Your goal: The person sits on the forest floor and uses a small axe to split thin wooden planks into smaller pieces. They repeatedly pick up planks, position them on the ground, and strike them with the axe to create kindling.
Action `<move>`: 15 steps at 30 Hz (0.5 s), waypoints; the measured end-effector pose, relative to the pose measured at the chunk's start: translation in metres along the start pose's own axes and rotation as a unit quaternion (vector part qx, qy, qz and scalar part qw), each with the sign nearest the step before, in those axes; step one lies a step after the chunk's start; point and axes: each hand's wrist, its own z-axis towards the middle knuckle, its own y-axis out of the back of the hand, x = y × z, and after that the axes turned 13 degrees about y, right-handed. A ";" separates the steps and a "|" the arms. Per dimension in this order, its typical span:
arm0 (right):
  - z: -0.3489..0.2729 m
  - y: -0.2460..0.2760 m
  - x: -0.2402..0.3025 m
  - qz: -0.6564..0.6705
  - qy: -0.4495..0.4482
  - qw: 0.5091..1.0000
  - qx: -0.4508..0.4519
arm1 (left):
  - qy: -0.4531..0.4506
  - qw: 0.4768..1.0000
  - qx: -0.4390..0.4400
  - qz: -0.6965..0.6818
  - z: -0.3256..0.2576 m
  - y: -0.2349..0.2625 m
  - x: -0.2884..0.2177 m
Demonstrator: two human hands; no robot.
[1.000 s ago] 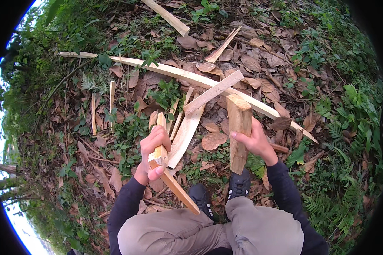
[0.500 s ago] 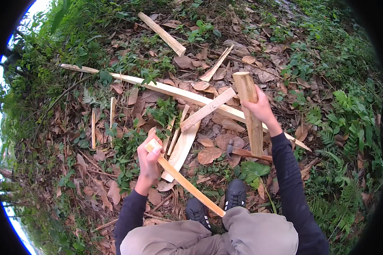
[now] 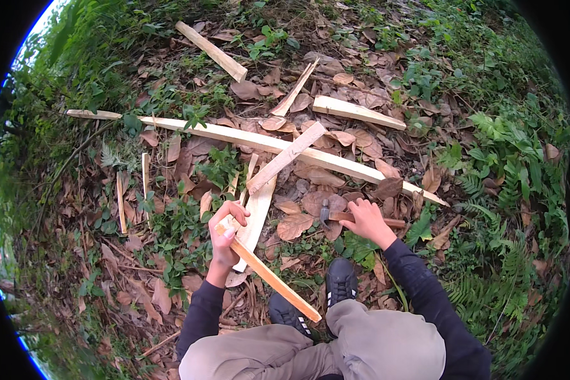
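My left hand (image 3: 225,235) is closed around the upper end of a narrow wooden stick (image 3: 275,278), which slants down to the right toward my knee. A hammer (image 3: 386,222) with a dark head and wooden handle lies on the leaves in front of my right shoe. My right hand (image 3: 367,221) is on its handle near the head, thumb on the near side and fingers curled over the far side. Beyond a long pale pole lies a thick split wood piece (image 3: 359,113), with no hand on it.
The long pale pole (image 3: 234,134) crosses the leafy ground. A short rough stick (image 3: 286,158) rests over it and a flat board (image 3: 254,215). Another split piece (image 3: 212,52) and a forked splinter (image 3: 296,88) lie farther off. Thin sticks (image 3: 121,202) stand at left among green plants.
My right hand has let go of the thick wood piece, now lying beyond the pole, and has come down to the hammer handle. My left hand keeps hold of the stick. The view has shifted slightly.
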 end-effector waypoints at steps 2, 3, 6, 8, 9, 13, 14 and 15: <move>-0.009 -0.018 -0.001 -0.034 0.002 0.999 -0.011 | -0.031 0.999 0.019 -0.007 0.010 -0.010 -0.001; -0.012 -0.025 -0.002 -0.051 0.004 0.999 -0.016 | -0.031 0.999 0.036 -0.005 0.015 -0.017 -0.002; -0.022 -0.037 -0.012 -0.063 -0.005 0.997 -0.054 | -0.014 0.989 0.108 -0.098 0.038 -0.045 0.014; -0.017 -0.024 0.006 -0.026 -0.027 0.997 -0.070 | 0.053 0.970 0.119 -0.206 0.047 -0.045 0.024; -0.017 -0.017 0.014 0.005 -0.040 0.995 -0.089 | 0.074 0.953 0.142 -0.259 0.050 -0.042 0.032; -0.019 0.015 0.044 0.159 -0.082 0.970 -0.167 | 0.208 0.848 0.224 -0.432 0.052 -0.044 0.058; -0.016 0.020 0.052 0.203 -0.088 0.958 -0.183 | 0.227 0.822 0.255 -0.456 0.051 -0.047 0.065; -0.006 0.024 0.060 0.264 -0.079 0.938 -0.210 | 0.253 0.789 0.275 -0.487 0.050 -0.048 0.072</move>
